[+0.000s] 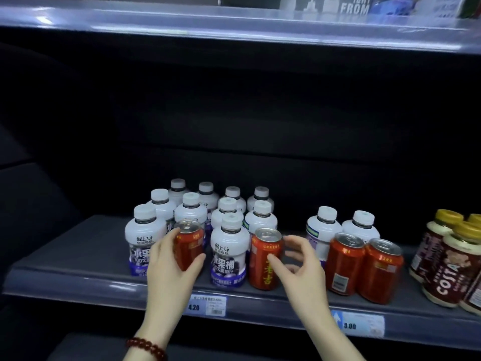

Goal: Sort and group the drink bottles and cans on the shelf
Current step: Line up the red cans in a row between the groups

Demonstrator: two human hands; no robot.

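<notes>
Wrapping my left hand (171, 259) around a red herbal tea can (188, 243) at lower centre, among the white juice bottles (229, 254), I judge it rigid, slick, moderately heavy. My right hand (299, 267), fingers spread, reaches for a second can (264, 259); mid-body grips seem safest.

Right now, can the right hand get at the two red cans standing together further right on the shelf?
Probably yes. The right hand is open beside the middle can, and the two red cans stand at the shelf front with nothing before them.

Dim, soft focus, glare overhead, bowed edges
</notes>
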